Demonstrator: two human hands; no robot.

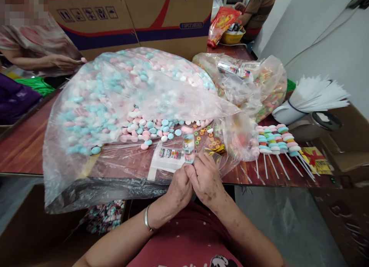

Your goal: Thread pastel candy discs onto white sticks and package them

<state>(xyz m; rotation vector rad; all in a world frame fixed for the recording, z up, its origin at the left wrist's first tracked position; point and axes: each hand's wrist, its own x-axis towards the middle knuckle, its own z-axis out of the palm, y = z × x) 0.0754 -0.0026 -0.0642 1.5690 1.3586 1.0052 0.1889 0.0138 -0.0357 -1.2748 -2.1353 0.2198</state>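
Observation:
My left hand and my right hand meet at the table's near edge, fingers curled together around a candy skewer that stands upright in a clear wrapper. Gold twist ties lie just right of my fingers. A small printed packet rests left of the skewer. Loose pink, white and blue round candies and small coloured rings spill from the big clear bag in front of me.
Several finished candy skewers with white sticks lie at the right. A bundle of white sticks stands in a holder beyond. A second bag of ring candies sits behind. Cardboard boxes back the table; other people work at far left and top.

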